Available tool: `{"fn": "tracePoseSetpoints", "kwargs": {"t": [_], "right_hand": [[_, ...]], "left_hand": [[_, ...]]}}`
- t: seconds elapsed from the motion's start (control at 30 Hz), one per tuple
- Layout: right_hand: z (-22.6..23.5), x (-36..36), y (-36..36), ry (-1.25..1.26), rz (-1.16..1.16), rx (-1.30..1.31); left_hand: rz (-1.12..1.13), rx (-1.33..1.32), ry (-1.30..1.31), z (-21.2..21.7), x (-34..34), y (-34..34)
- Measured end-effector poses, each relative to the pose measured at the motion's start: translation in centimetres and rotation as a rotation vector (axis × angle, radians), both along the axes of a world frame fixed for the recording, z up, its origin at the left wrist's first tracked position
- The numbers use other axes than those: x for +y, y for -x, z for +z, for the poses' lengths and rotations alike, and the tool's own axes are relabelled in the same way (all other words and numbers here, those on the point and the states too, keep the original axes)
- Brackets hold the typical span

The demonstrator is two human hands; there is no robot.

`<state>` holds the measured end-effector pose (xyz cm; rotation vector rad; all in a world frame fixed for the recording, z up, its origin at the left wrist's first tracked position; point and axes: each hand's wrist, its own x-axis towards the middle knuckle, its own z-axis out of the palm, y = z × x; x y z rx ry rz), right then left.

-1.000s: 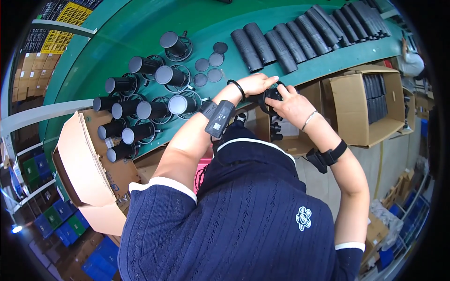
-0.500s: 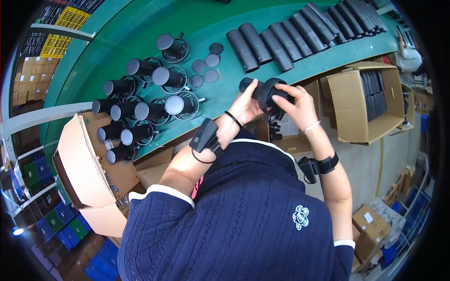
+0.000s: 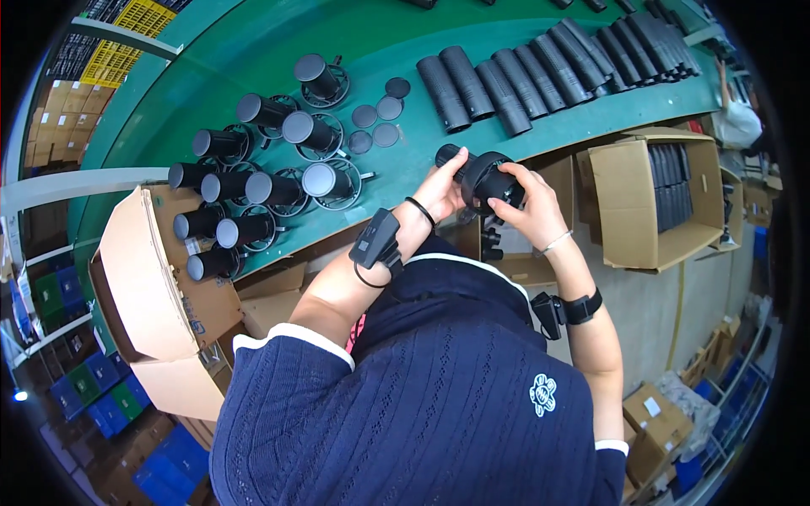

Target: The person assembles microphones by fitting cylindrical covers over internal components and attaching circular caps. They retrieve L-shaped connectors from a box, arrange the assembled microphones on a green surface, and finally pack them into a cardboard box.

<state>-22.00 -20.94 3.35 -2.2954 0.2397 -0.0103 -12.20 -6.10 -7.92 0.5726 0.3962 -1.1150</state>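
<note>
In front of my body, at the near edge of the green worktable (image 3: pixel 396 173), my left hand (image 3: pixel 439 192) is wrapped round a black ribbed tube (image 3: pixel 450 157). A wide black ring (image 3: pixel 480 179) sits around the tube's other end. My right hand (image 3: pixel 540 208) grips that end, its fingertips and thumb on the dark piece at the ring. What lies inside the ring is partly covered by my fingers. Left of my hands stand several black cylinders with round caps (image 3: pixel 320 180), with ring frames and handles about their bases. Several loose black discs (image 3: pixel 389 107) lie flat behind them.
Black ribbed tubes (image 3: pixel 506 97) lie in a row at the far right of the table. An open carton (image 3: pixel 624 202) filled with dark tubes is at right; another open carton (image 3: pixel 143 270) stands at left. Another person (image 3: pixel 737 118) is at the far right.
The ring and tube have tilted, and more of the ring's inner side shows. My right hand has shifted slightly down and left, its fingers changing place on the piece. The whole view has moved slightly.
</note>
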Motion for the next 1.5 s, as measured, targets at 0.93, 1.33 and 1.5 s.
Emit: {"fn": "tracePoseSetpoints", "kwargs": {"t": [0.93,1.33,1.5], "right_hand": [[-7.8,-1.6,3.6,-1.808,-0.310,0.183],[-8.8,-1.9,3.8,-1.855,-0.135,0.315],[-8.3,-1.4,3.3,-1.842,-0.190,0.432]], "left_hand": [[0.119,-0.799,-0.147,7.0,0.3,1.0],[0.097,-0.818,-0.151,6.7,-0.3,1.2],[0.110,-0.854,-0.123,7.3,-0.5,1.4]]}}
